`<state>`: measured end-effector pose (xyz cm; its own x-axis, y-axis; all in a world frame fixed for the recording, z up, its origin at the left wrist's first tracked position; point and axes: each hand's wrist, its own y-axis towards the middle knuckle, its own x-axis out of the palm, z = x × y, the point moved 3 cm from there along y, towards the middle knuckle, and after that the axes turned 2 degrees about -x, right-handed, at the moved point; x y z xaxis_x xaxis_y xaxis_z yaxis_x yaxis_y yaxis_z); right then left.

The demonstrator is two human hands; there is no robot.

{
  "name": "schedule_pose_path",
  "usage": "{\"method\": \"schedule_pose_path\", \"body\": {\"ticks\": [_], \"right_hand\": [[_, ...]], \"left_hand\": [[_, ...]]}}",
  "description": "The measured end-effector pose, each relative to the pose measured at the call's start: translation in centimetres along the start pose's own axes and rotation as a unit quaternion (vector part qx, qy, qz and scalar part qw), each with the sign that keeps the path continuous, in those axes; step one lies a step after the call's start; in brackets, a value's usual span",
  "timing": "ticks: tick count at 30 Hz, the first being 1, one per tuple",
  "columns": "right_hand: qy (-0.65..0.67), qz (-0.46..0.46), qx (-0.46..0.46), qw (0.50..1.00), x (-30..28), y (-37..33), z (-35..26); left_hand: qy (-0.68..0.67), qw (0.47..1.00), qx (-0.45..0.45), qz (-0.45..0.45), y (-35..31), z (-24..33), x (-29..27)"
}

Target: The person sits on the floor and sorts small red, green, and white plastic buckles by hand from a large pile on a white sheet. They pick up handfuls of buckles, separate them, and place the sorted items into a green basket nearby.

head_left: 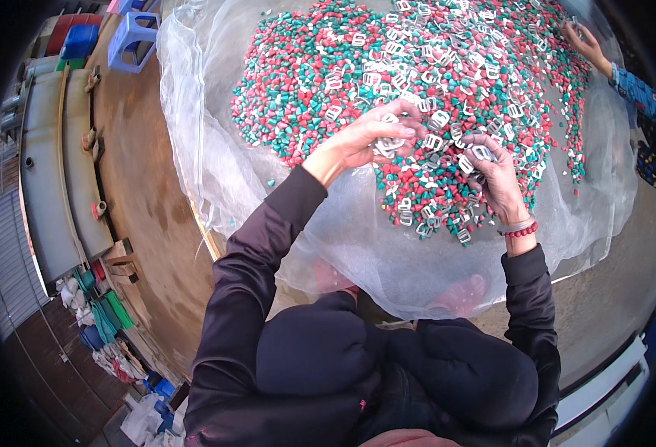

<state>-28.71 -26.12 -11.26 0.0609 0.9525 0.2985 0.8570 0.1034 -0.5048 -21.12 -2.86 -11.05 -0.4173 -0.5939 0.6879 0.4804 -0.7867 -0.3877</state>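
A broad heap of small red, green and white cone-shaped pieces (283, 89) is spread over a translucent mesh sheet (343, 216). Scattered among the pieces are many pale metal slide buckles (370, 77). Over the near part of the heap, my left hand (356, 141) is curled around a bunch of buckles (388, 146). To its right, my right hand (502, 186), with a red bead bracelet at the wrist, pinches a buckle (482, 153) between thumb and fingers. Its other fingers partly hide what else lies in it. More buckles lie close between both hands.
Another person's hand (587, 46) reaches over the far right of the heap, in a blue patterned sleeve. A blue plastic stool (131, 41) stands at the far left. Long metal tanks (48, 179) and piled cloths (104, 320) line the left side. My knees press near the sheet's front edge.
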Motion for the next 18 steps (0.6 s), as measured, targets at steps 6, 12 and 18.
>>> {"method": "schedule_pose_path", "body": {"ticks": [6, 12, 18], "right_hand": [[0.125, 0.032, 0.005, 0.992, -0.8, -0.7, 0.9], [0.214, -0.058, -0.029, 0.975, -1.0, -1.1, 0.2], [0.057, -0.007, -0.105, 0.993, 1.6, -2.0, -3.2]], "left_hand": [[0.617, 0.769, 0.091, 0.142, 4.4, -2.8, 0.2], [0.735, 0.643, 0.139, 0.166, 4.9, -5.5, 1.2], [-0.187, 0.981, -0.058, -0.012, 2.1, -4.5, 0.1]]}}
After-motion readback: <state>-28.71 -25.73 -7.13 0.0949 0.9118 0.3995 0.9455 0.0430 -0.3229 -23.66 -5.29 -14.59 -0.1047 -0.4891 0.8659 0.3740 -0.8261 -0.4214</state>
